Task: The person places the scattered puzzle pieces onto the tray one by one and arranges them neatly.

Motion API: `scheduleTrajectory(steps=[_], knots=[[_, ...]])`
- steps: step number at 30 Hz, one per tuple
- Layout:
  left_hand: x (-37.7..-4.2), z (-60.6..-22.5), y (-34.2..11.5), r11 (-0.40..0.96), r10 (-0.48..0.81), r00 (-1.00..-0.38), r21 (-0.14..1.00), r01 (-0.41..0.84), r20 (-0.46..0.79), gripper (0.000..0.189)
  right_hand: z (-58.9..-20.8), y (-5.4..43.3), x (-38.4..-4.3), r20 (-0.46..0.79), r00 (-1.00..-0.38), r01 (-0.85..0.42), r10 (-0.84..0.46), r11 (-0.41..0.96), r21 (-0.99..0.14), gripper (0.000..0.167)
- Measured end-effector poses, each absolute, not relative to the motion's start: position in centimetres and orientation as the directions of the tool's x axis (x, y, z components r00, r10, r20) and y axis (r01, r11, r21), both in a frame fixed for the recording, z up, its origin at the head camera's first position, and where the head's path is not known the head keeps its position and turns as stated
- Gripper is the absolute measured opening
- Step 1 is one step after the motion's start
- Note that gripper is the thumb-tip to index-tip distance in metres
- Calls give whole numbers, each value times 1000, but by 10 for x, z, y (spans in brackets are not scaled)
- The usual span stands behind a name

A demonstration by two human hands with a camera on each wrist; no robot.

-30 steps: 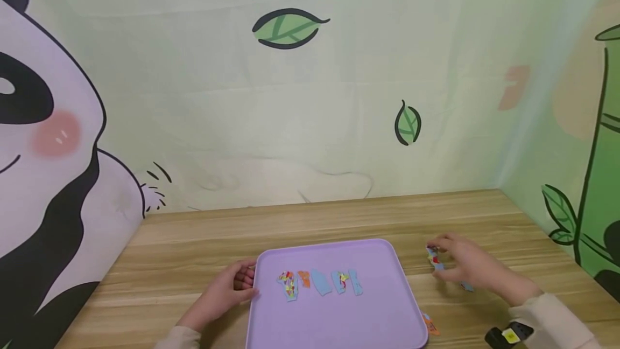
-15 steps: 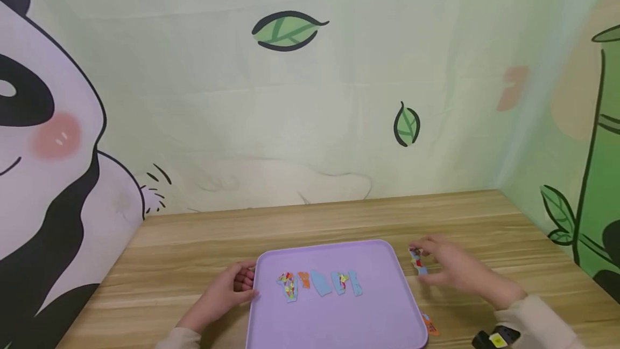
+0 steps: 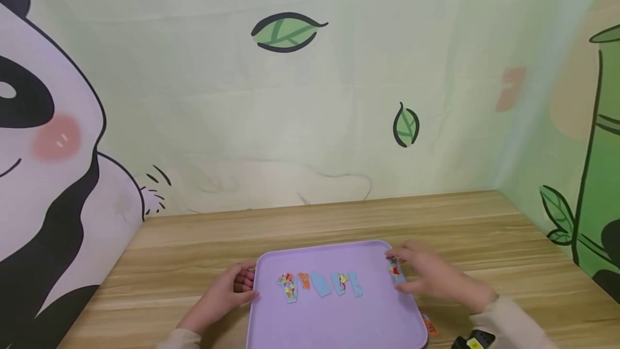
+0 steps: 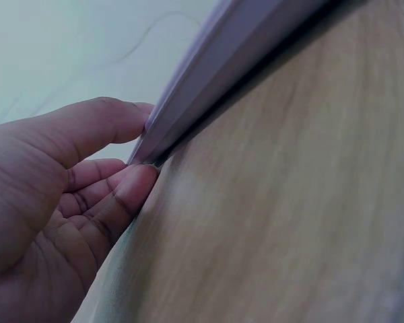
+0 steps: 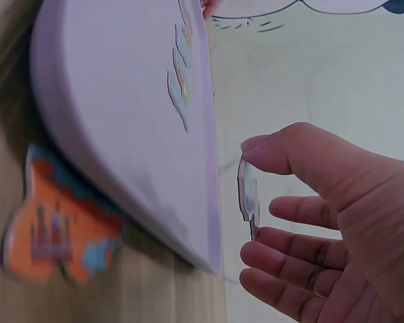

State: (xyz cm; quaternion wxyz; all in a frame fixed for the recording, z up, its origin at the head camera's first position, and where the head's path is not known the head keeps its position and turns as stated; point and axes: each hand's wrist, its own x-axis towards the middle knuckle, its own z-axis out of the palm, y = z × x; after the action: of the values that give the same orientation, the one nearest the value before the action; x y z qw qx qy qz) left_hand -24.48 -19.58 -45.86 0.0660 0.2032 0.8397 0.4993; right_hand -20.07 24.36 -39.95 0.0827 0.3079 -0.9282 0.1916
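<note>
My right hand (image 3: 431,273) pinches a puzzle piece (image 3: 394,269) by its ends between thumb and fingers, over the right rim of the purple tray (image 3: 334,327). The piece has a blue end and red, yellow and dark print; in the right wrist view the piece (image 5: 246,192) is seen nearly edge-on. My left hand (image 3: 227,295) holds the left edge of the tray, thumb and bent fingertips at the rim in the left wrist view. On the tray lies a row of several pieces: a multicoloured one (image 3: 289,287), a small orange one (image 3: 304,280) and light blue ones (image 3: 321,283).
An orange puzzle piece (image 5: 60,229) with a castle print lies on the wooden table (image 3: 203,236) against the tray's right side. Behind the table stands a backdrop (image 3: 339,139) with leaves and a panda. A black band with a yellow square (image 3: 474,342) is at the right sleeve.
My right hand has carried the puzzle piece leftward from the table to the tray's right rim. The left hand and the pieces on the tray stay where they were.
</note>
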Motion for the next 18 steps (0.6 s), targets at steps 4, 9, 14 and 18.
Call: scheduleTrajectory(steps=[4,9,14,18], knots=[[-245,-459,-196,419,407,-909,865,277,94,63,-400,233,-201,241,-804,-594,-544,729,-339,53],[-245,-458,-196,429,400,-912,862,268,85,64,-402,223,-202,211,-815,-577,-539,721,-385,55],[-245,-459,-195,447,391,-917,855,261,75,63,-407,217,-204,218,-804,-592,-553,714,-374,54],[-246,-459,-196,449,390,-918,855,260,75,63,-410,213,-205,204,-805,-590,-557,718,-369,53]])
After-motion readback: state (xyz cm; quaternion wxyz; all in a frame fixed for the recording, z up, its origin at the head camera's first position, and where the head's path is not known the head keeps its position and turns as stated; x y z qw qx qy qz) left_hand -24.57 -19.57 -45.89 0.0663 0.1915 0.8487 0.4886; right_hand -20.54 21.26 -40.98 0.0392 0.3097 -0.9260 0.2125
